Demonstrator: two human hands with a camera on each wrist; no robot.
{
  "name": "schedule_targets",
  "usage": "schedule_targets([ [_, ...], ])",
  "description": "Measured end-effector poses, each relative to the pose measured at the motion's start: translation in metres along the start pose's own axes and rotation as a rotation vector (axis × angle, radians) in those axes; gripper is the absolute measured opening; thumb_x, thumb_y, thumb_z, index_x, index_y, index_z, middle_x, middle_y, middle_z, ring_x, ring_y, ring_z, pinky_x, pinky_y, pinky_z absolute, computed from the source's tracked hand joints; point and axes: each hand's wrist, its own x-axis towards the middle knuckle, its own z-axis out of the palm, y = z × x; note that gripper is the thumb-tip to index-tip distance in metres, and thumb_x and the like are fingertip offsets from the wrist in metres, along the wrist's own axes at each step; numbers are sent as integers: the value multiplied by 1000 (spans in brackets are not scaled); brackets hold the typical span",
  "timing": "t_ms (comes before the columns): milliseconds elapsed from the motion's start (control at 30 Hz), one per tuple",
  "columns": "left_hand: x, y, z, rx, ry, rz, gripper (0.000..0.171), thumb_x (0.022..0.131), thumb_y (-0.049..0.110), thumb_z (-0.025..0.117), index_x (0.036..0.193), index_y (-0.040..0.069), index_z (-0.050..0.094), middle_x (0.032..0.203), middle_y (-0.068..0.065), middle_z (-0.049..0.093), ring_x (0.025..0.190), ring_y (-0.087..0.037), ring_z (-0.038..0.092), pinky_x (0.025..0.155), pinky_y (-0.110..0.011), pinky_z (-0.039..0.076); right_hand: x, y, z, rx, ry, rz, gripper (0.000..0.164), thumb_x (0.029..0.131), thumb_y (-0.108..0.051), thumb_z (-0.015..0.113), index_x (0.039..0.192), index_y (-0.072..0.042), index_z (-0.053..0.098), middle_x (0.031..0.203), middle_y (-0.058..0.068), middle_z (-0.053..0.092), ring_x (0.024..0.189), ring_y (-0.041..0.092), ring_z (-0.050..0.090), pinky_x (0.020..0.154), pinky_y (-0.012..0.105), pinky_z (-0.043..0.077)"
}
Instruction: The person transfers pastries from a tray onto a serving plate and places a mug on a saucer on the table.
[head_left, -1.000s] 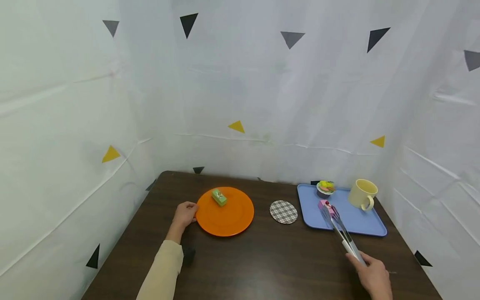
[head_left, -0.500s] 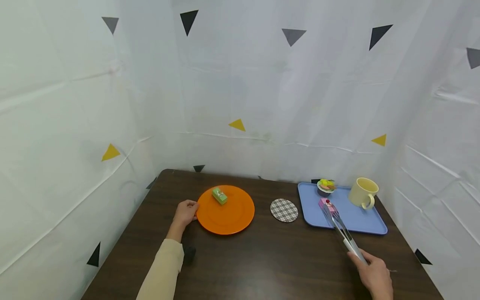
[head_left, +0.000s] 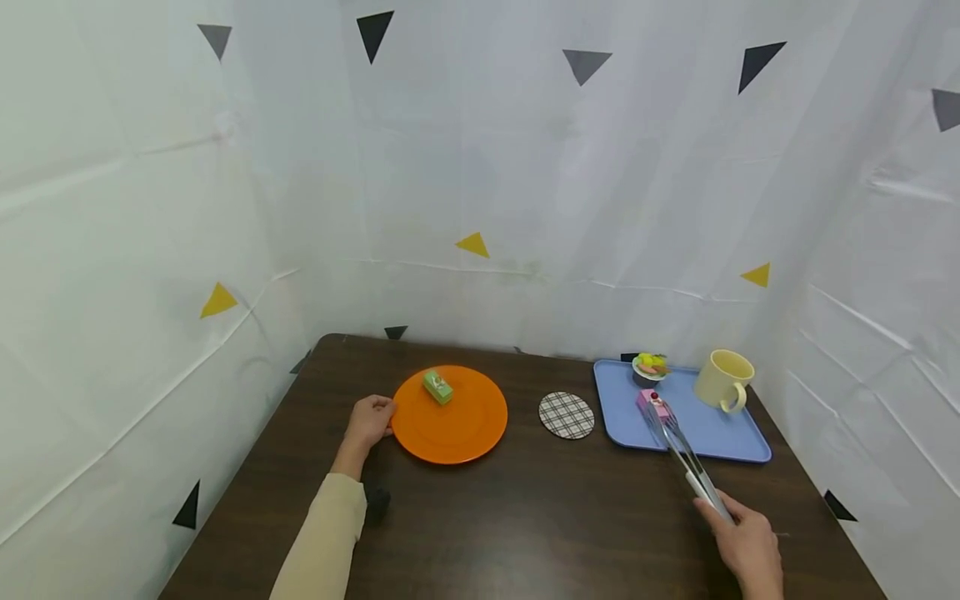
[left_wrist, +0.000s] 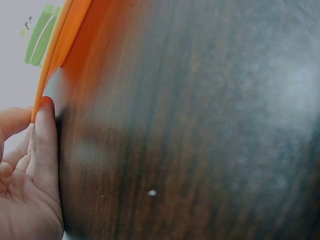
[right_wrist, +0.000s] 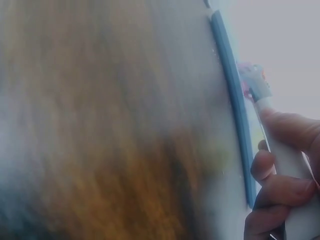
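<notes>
My left hand [head_left: 370,419] pinches the left rim of an orange plate [head_left: 457,433], thumb above and fingers below, as the left wrist view shows. A small green cake slice [head_left: 437,387] lies on the plate toward its far left. At the right, my right hand [head_left: 748,540] grips metal tongs [head_left: 701,483] by their white-sided handles. The tong tips stand around a pink cake piece [head_left: 652,404] with a red berry on top, over the blue tray [head_left: 720,437]. In the right wrist view, fingers curl round the tong handle [right_wrist: 290,165], and the pink piece is blurred.
A cupcake [head_left: 648,371] with yellow and orange topping stands at the tray's far edge. Beside it is a pale yellow mug [head_left: 724,381], handle toward me. Between plate and tray lies a round checked coaster [head_left: 566,415] on the dark wooden table [head_left: 510,525]. White curtains enclose the table.
The head view has tilted slightly, so the whole scene sits a little higher. Both hands, the plate and the tongs hold nearly the same places.
</notes>
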Motion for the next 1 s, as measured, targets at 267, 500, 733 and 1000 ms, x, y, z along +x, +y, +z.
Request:
schedule_targets([
  [267,4,-2,-1,3,-5,-17,39,114,24,54,142,-3,60,133,-25,66,101,-24,69,79,-27,63,-1,-8,7,42,39,-69,78,99,-60,70,153,-5,56,121,31,72,110,49,62,90,63,53],
  [500,3,-1,-2,14,-8,-5,39,114,23,55,142,-4,60,132,-26,66,100,-25,70,81,-28,64,-6,-28,17,76,32,-103,76,99,-61,71,153,-9,59,100,18,79,104,39,66,76,41,50],
  [733,2,0,-3,21,-11,-5,40,114,24,54,142,-4,60,131,-26,66,102,-26,70,83,-30,65,-7,-60,32,109,-2,-173,73,99,-59,72,153,-10,61,90,6,79,95,29,67,73,33,47],
  [1000,7,0,-1,15,-7,-11,40,114,24,55,143,-3,60,134,-26,67,102,-26,71,82,-30,65,-18,-99,54,142,-37,-240,67,100,-54,73,151,-12,63,92,8,77,92,28,64,73,33,46],
])
